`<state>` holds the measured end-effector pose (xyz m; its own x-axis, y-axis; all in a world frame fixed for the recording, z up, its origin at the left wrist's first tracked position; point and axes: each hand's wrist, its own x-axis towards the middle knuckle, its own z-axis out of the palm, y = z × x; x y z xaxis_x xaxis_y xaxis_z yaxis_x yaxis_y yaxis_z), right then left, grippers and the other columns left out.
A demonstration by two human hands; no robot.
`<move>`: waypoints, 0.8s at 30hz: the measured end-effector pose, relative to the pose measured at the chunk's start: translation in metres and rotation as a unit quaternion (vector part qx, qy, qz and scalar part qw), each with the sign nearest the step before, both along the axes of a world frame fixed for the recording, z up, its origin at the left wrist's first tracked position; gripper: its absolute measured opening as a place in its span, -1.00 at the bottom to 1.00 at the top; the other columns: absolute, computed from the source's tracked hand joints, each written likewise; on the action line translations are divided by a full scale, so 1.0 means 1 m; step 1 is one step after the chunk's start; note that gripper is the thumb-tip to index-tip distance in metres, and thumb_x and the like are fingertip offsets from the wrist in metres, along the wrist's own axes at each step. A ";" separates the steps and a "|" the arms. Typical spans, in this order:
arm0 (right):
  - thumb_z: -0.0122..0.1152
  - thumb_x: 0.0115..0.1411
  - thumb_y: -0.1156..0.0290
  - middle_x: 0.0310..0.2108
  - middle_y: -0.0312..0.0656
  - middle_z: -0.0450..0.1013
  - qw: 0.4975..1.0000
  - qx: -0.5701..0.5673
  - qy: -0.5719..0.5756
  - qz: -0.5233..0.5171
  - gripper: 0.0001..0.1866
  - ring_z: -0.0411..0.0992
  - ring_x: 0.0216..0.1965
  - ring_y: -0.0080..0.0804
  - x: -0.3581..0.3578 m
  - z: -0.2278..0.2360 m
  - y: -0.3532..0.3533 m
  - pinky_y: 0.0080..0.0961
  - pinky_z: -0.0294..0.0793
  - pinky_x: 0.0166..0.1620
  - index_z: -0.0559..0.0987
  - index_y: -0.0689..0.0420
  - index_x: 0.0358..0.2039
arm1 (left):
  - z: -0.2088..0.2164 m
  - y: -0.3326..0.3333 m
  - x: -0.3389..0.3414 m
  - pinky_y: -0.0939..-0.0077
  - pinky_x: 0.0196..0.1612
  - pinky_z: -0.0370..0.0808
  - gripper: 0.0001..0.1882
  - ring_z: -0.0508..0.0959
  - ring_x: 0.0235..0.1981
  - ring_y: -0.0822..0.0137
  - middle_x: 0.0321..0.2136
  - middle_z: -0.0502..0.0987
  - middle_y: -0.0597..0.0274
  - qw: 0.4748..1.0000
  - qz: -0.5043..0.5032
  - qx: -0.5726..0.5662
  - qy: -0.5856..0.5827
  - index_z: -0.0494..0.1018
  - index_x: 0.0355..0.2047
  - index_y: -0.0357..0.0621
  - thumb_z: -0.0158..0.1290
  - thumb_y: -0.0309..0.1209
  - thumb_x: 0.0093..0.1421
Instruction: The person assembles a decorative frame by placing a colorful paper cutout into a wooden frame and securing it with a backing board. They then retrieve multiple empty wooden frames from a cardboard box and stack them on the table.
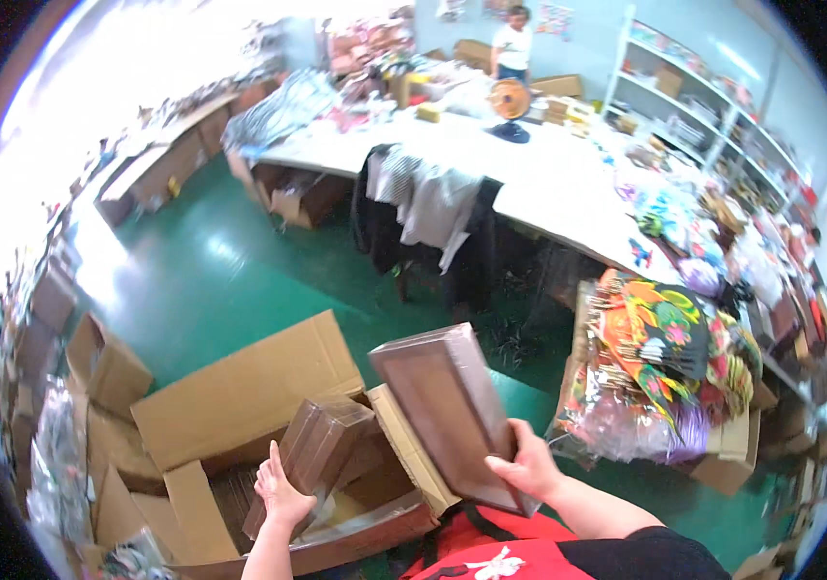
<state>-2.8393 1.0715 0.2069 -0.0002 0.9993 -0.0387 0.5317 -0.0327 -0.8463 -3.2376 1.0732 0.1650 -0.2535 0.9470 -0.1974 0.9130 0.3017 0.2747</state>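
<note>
My right hand (527,471) grips the lower right edge of a flat brown box (442,411) with a shiny, clear-looking wrap. That box is tilted above the right side of an open cardboard carton (244,389). Inside the carton a second brown wrapped box (322,447) leans at a slant. Over its lower part is my left hand (283,493), its index finger stretched out and its thumb apart. The hand seems to touch this box without being wrapped round it. My left hand and forearm cover part of the box's lower end.
Opened cartons (109,372) and clear plastic bags (61,454) crowd the left. On the right stands a pile of colourful printed goods (660,338). Beyond lie a long white table (549,184) with an orange fan (510,101), a chair draped with clothes (428,208), and a standing person (512,46).
</note>
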 end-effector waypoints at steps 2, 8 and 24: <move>0.34 -0.11 0.33 -0.22 0.05 0.44 0.996 0.023 -0.033 -0.075 -0.32 0.43 -0.16 -0.27 0.039 0.024 -0.037 -0.42 0.38 -0.08 0.26 0.33 -0.01 | 0.020 0.006 0.015 0.12 0.15 0.04 0.31 0.17 0.04 0.03 -0.01 0.14 -0.01 0.996 -0.073 0.042 0.013 -0.31 0.27 -0.03 0.28 -0.35 -0.45; 0.30 -0.14 0.41 -0.29 0.05 0.47 0.947 0.111 -0.048 -0.297 -0.42 0.49 -0.26 -0.23 0.144 0.059 -0.166 -0.42 0.44 -0.16 0.33 0.34 -0.09 | 0.128 0.021 0.097 0.18 0.15 0.03 0.23 0.18 0.02 0.05 -0.05 0.16 0.01 0.960 -0.265 0.088 0.028 -0.22 0.27 -0.05 0.24 -0.36 -0.44; 0.22 -0.11 0.41 -0.29 0.04 0.48 0.678 0.006 -0.024 -0.735 -0.45 0.47 -0.22 -0.14 0.318 0.051 -0.534 -0.33 0.43 -0.16 0.35 0.30 -0.06 | 0.174 -0.091 0.533 0.12 -0.02 0.17 0.16 0.27 -0.08 0.01 -0.14 0.26 0.01 0.616 -0.785 0.071 0.021 0.01 0.20 -0.12 0.27 -0.32 -0.54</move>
<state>-2.5209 0.5379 0.2581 0.9967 -0.0809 0.0037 -0.0416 -0.5504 -0.8339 -2.7042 0.9817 0.3389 0.9932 0.0395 -0.1097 0.0571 -0.9850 0.1626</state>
